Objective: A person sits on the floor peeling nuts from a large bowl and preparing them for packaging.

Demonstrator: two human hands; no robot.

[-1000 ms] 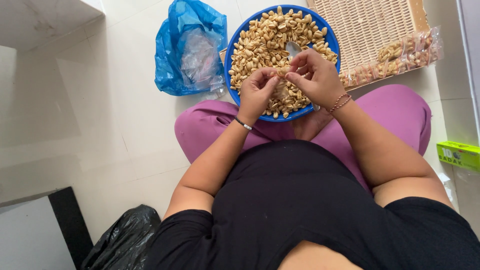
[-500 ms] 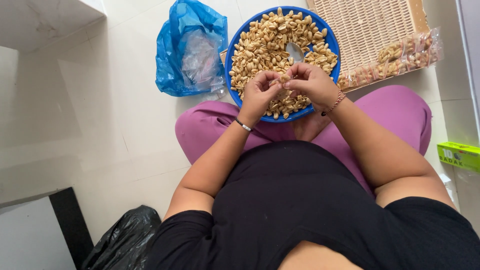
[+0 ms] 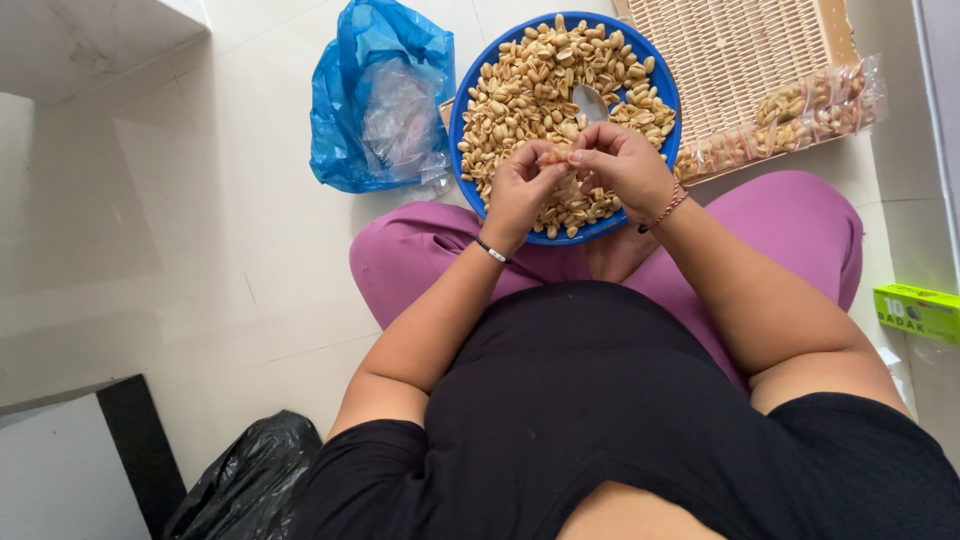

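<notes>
- Two hands are brought together over the near rim of the bowl: the left hand (image 3: pixel 522 190) and right hand (image 3: pixel 622 165) have their fingers pinched on a single peanut (image 3: pixel 553 158), held above the pile so that bits fall back in.
- Peanuts and a metal spoon (image 3: pixel 590 101) are held in the blue bowl (image 3: pixel 462 110), set on the floor against the crossed legs.
- Sealed clear packets of nuts (image 3: pixel 800 115) are laid on a wicker tray (image 3: pixel 740 50) beyond; a blue plastic bag (image 3: pixel 375 95) lies beside the bowl.

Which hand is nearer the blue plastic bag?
Left. The left hand is over the blue bowl's near-left part, on the blue plastic bag's side; the right hand sits farther right.
</notes>
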